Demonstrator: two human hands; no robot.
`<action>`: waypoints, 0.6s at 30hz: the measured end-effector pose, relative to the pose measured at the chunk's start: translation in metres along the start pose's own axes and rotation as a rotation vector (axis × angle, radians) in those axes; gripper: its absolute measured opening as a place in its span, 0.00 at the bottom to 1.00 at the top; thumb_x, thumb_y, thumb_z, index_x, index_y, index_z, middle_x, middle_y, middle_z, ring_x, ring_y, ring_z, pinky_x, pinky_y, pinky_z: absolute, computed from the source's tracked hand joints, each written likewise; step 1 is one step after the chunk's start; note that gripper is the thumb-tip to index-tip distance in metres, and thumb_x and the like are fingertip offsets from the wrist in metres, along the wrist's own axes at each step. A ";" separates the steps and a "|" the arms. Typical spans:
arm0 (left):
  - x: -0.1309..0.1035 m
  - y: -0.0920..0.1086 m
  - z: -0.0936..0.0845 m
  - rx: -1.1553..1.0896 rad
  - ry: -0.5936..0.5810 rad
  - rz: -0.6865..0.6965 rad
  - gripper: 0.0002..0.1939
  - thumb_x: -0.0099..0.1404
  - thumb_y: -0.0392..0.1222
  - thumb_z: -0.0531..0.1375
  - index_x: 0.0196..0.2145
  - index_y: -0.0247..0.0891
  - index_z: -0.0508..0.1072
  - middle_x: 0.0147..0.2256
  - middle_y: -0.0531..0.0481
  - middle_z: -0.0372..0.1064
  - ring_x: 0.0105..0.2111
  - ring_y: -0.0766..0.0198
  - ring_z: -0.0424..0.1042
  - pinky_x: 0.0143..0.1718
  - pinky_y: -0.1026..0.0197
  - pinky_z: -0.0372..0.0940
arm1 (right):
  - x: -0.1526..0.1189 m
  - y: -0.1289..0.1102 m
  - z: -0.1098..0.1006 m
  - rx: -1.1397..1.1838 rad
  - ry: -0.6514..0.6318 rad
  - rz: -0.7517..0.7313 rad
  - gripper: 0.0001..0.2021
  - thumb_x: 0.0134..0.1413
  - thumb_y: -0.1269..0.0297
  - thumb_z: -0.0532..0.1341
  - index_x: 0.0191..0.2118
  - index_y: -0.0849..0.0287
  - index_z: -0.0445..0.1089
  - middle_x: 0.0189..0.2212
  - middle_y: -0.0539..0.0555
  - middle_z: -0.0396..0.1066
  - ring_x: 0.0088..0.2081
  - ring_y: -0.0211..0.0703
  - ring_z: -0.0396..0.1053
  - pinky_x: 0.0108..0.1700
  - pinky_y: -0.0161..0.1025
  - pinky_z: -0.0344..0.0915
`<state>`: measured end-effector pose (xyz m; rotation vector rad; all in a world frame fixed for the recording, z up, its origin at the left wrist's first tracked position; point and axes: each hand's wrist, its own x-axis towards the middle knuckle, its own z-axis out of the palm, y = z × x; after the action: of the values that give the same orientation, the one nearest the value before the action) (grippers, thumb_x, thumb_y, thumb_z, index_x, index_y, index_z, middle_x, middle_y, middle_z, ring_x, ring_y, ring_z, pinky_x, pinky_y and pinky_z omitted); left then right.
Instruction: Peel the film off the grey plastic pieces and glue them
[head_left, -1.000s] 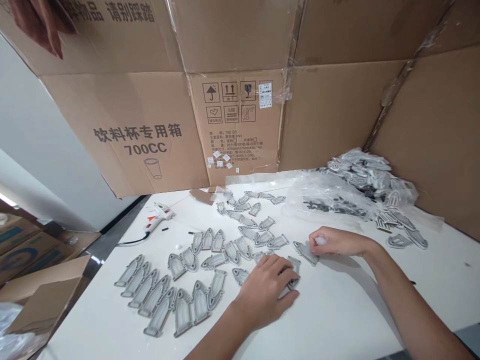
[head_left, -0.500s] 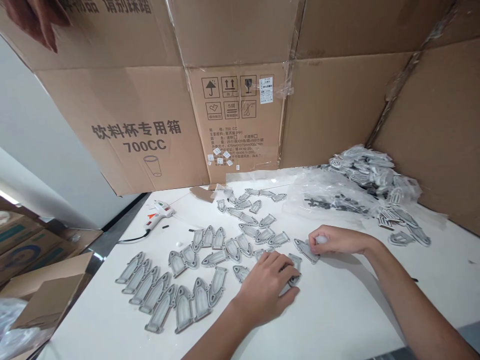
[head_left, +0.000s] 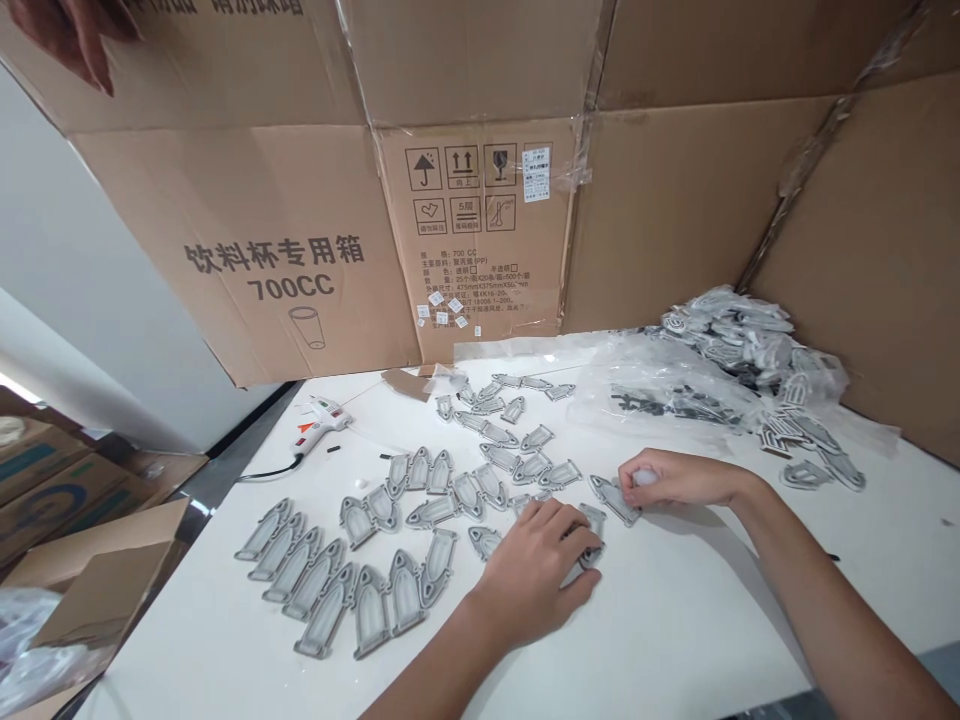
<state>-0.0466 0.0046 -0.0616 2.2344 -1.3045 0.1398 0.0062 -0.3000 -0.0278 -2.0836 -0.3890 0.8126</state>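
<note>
White table (head_left: 637,640), cardboard (head_left: 480,240) behind it across the top; grey pieces (head_left: 371,612) spread from lower left to centre. Left hand (head_left: 534,565) lies half-curled over some below centre, grip unclear; right hand (head_left: 671,480), right of centre, pinches a pale lump (head_left: 643,478) by one piece (head_left: 615,498).

Left hand (head_left: 538,560): over grey pieces (head_left: 592,517). Right hand (head_left: 671,478): fingers on pale object (head_left: 643,479). Glue gun (head_left: 322,424): left of both hands.
</note>
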 end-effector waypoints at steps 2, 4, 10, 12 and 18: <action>0.000 0.001 0.000 0.002 0.001 0.001 0.10 0.73 0.42 0.62 0.51 0.40 0.71 0.50 0.49 0.71 0.50 0.57 0.68 0.55 0.53 0.60 | 0.001 0.000 0.000 -0.007 -0.002 0.005 0.19 0.61 0.46 0.67 0.33 0.60 0.73 0.24 0.48 0.63 0.26 0.40 0.53 0.28 0.37 0.45; 0.000 0.001 -0.001 0.006 0.004 0.001 0.10 0.73 0.42 0.61 0.51 0.40 0.71 0.50 0.48 0.71 0.50 0.57 0.68 0.55 0.53 0.60 | 0.001 -0.001 0.000 -0.020 -0.001 0.003 0.19 0.60 0.46 0.67 0.33 0.60 0.72 0.24 0.48 0.62 0.26 0.41 0.54 0.29 0.37 0.45; 0.001 -0.001 -0.001 0.011 0.000 0.004 0.11 0.73 0.42 0.61 0.51 0.40 0.72 0.50 0.48 0.71 0.50 0.56 0.68 0.55 0.53 0.60 | 0.003 -0.001 0.002 -0.054 0.025 0.027 0.16 0.58 0.50 0.66 0.30 0.58 0.69 0.21 0.45 0.57 0.26 0.40 0.52 0.28 0.38 0.43; 0.000 -0.001 -0.001 0.012 -0.003 0.006 0.10 0.73 0.42 0.61 0.51 0.40 0.72 0.49 0.48 0.71 0.50 0.56 0.68 0.54 0.53 0.60 | 0.004 -0.001 0.003 -0.065 0.046 0.028 0.15 0.57 0.52 0.66 0.29 0.58 0.68 0.22 0.45 0.57 0.27 0.41 0.51 0.29 0.38 0.44; 0.001 -0.001 0.000 0.008 -0.002 0.006 0.10 0.73 0.42 0.62 0.50 0.40 0.72 0.49 0.48 0.72 0.49 0.56 0.69 0.53 0.53 0.60 | 0.009 0.003 0.007 -0.067 0.059 0.037 0.16 0.55 0.54 0.67 0.27 0.57 0.64 0.21 0.45 0.56 0.26 0.40 0.50 0.28 0.37 0.44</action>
<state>-0.0457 0.0042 -0.0621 2.2378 -1.3139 0.1458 0.0078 -0.2929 -0.0367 -2.1776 -0.3511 0.7672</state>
